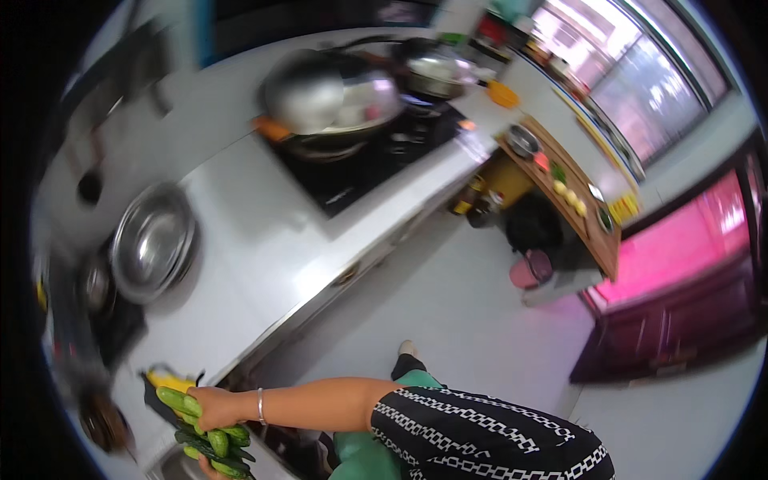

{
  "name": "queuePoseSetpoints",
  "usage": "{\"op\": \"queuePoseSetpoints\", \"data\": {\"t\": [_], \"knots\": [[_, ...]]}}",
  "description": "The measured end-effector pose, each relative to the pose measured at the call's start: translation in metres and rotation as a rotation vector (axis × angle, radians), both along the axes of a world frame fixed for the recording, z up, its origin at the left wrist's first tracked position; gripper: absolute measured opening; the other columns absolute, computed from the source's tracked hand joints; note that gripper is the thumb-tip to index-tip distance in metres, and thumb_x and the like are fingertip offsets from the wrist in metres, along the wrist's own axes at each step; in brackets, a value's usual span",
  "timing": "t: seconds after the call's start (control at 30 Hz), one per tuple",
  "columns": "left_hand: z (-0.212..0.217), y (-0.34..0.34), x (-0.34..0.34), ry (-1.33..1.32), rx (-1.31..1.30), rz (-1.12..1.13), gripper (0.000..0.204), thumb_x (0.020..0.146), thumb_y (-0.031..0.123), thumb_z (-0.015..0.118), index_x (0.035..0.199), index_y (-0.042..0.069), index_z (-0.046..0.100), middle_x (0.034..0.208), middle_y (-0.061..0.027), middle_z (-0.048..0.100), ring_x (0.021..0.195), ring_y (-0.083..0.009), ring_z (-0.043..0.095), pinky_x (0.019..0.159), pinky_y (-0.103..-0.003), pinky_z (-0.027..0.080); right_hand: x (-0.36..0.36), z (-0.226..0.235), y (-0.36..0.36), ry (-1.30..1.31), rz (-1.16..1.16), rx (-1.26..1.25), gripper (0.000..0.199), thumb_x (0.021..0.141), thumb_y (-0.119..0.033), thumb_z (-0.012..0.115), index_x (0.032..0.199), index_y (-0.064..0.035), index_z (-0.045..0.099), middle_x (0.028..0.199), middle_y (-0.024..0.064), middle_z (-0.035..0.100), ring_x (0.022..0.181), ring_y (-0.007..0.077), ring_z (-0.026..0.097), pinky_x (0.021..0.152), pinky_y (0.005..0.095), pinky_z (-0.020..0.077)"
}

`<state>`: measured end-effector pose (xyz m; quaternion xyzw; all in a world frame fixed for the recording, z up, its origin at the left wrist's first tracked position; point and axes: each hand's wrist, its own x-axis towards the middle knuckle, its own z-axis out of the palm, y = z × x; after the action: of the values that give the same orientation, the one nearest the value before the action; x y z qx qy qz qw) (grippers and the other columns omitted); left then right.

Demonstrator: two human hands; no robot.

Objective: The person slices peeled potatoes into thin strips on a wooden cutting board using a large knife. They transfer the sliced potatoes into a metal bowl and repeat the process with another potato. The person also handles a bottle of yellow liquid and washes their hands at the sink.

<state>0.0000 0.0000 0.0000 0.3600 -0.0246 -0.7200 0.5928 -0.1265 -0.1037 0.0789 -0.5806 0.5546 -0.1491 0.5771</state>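
L hand (214,410) is gripping a bunch of green cucumbers (210,436), fingers closed round them, at the counter (264,240) edge, lower left. A bangle (261,406) is sitting on that wrist. R hand (210,470) is peeking in under the bunch at the bottom edge, touching it; can't tell how open it is. Something yellow (166,379) is lying just behind the cucumbers. Steel bowl (152,242) is resting on the counter further up, a lidded wok (332,100) on the stove (376,156) beyond.
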Motion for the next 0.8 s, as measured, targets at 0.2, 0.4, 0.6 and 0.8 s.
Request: {"op": "queuePoseSetpoints", "data": {"t": [0.2, 0.4, 0.6, 0.8], "knots": [[0.034, -0.064, -0.112, 0.030, -0.142, -0.573, 0.059, 0.087, 0.043, 0.051, 0.130, 0.004, 0.044, 0.127, -0.0149, 0.051, 0.114, -0.0319, 0.051, 0.099, -0.047, 0.040, -0.215, 0.046, 0.035, -0.433, -0.356, -0.205, 0.048, 0.064, -0.012, 0.065, 0.106, 0.0036, 0.048, 0.095, 0.0198, 0.059, 0.089, 0.0284, 0.059, 0.077, 0.0366, 0.0470], [0.049, -0.085, -0.389, -0.080, -0.188, -0.886, 0.053, 0.085, 0.038, 0.051, 0.127, 0.006, 0.046, 0.121, -0.0107, 0.054, 0.109, -0.0271, 0.054, 0.094, -0.043, 0.044, -0.458, 0.038, 0.095, -0.425, -0.824, -0.287, 0.044, 0.067, -0.008, 0.064, 0.107, 0.0032, 0.049, 0.094, 0.0146, 0.059, 0.087, 0.0206, 0.058, 0.077, 0.0337, 0.0479], [0.078, -0.087, -0.627, 0.081, -0.252, -1.251, 0.053, 0.083, 0.026, 0.057, 0.128, 0.003, 0.044, 0.121, -0.0131, 0.055, 0.109, -0.0292, 0.054, 0.096, -0.043, 0.043, -0.649, 0.058, 0.157, -0.566, -1.164, -0.442, 0.043, 0.072, -0.004, 0.060, 0.113, 0.0017, 0.049, 0.098, 0.0095, 0.058, 0.089, 0.0173, 0.057, 0.081, 0.0308, 0.0475], [0.116, -0.074, -0.859, 0.119, -0.360, -1.538, 0.051, 0.084, 0.024, 0.056, 0.129, 0.002, 0.043, 0.122, -0.0140, 0.055, 0.110, -0.0290, 0.055, 0.097, -0.042, 0.043, -0.833, 0.080, 0.200, -0.527, -1.391, -0.584, 0.042, 0.075, -0.001, 0.058, 0.115, 0.0007, 0.049, 0.100, 0.0051, 0.056, 0.091, 0.0143, 0.055, 0.081, 0.0299, 0.0473]]}}
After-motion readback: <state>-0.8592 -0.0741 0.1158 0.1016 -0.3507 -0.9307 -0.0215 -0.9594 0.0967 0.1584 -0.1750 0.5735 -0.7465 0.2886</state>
